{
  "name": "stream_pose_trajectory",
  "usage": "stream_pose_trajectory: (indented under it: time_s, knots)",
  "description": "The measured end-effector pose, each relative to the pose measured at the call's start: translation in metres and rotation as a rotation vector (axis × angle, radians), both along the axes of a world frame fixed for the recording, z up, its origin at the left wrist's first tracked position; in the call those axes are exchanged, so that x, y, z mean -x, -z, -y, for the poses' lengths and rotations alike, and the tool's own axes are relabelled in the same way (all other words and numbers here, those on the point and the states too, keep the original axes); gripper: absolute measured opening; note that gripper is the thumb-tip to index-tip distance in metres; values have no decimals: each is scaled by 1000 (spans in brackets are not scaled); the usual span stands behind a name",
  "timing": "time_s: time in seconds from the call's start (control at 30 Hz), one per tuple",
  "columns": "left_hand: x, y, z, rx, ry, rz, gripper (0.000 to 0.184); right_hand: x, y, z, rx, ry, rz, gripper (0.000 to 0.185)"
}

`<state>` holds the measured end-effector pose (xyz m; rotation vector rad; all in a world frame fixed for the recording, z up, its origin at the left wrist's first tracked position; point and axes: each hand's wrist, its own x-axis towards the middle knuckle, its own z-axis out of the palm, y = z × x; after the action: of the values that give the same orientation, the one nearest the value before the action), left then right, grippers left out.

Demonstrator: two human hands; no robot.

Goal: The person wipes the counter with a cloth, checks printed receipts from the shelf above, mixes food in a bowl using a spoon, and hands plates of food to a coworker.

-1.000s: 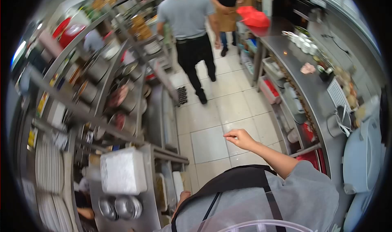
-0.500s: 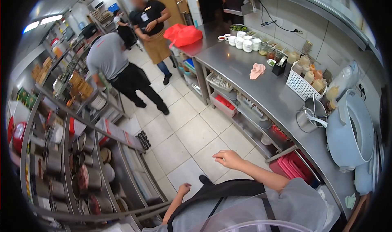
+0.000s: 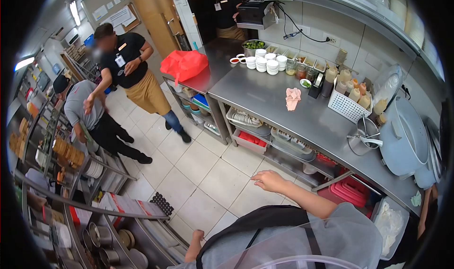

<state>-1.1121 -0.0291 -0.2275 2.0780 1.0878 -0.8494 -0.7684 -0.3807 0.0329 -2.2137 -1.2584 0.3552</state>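
Observation:
My right hand (image 3: 269, 180) hangs in mid-air over the tiled floor, its fingers loosely bent and apart, with nothing in it. The nearest thing to it is the steel counter (image 3: 255, 95) with its lower shelves. Lower down, my left hand (image 3: 197, 235) is held close to my body, near the shelf rack on the left. Its fingers look curled in, and no object shows in it. On the counter are a pink cloth (image 3: 292, 99), stacked white cups (image 3: 272, 66), a white basket (image 3: 346, 106) of squeeze bottles and a steel pot (image 3: 361, 145).
A person in a black shirt (image 3: 132, 63) stands in the aisle, an arm stretched toward a person in grey (image 3: 82, 103) bent at the left rack. Another person (image 3: 226, 8) is at the back. A red bag (image 3: 184, 65) sits on the counter's far end. Pots fill the left rack (image 3: 142, 217).
My view has turned left and moved slightly. The person in the black shirt has come nearer and reached out an arm. Another person now shows at the back. My left hand sits lower in view.

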Motion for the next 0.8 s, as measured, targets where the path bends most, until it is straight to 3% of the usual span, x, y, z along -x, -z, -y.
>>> stream_pose_trajectory:
  time_s: [0.1,0.27,0.4,0.57,0.63,0.73,0.8]
  knots:
    - [-73,15,-30,39,-352,176,20,-30,-7,-6,-5,94,-15,24]
    - [-192,23,-33,130,-199,313,24,-108,0,6,96,291,-13,26]
    - [-252,16,-13,13,189,447,26,-197,7,32,11,499,133,29]
    - [-305,-4,-31,-39,356,280,24,-325,12,59,-89,784,364,36]
    - [-331,-10,-55,-97,351,289,25,-377,26,65,-82,881,509,38]
    - [-370,-13,-90,-27,145,252,27,-442,91,72,139,995,343,46]
    - [-393,-6,-105,28,23,223,28,-453,107,52,77,1060,420,42]
